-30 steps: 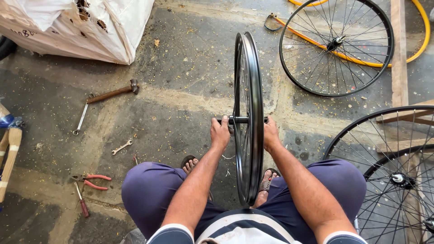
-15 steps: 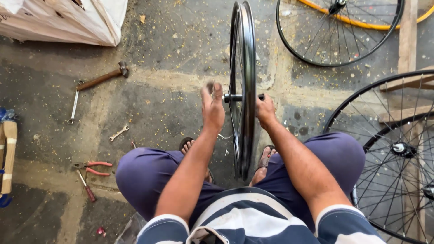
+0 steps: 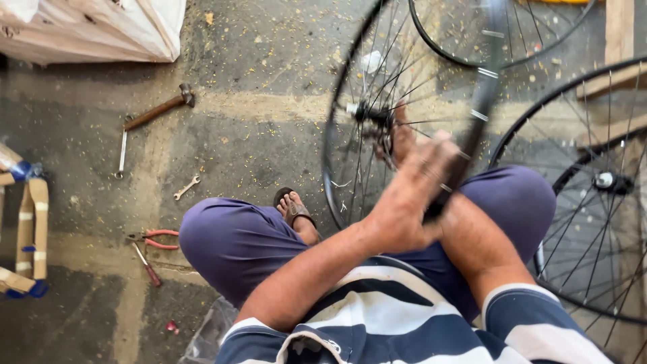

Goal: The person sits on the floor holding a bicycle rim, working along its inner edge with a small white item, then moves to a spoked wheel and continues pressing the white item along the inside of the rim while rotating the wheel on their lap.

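1. Rough grey concrete floor [image 3: 269, 81], strewn with pale specks, fills the upper and left of the frame; a hammer [image 3: 158, 109], two spanners [image 3: 122, 154] and red-handled pliers [image 3: 156, 238] lie at the left.
2. Half a second ago the bicycle wheel [image 3: 404, 121] stood upright and edge-on between the knees; now it is tilted so its spoked face shows, rim blurred with motion.
3. Earlier each hand sat at one end of the axle. Now the left hand [image 3: 411, 195] crosses to centre right and closes over the rim's lower right edge.
4. The right hand [image 3: 403, 138] lies behind the spokes at the hub; whether it grips cannot be told.
5. The wheel has a black rim, thin silver spokes and a bright hub, upper centre.
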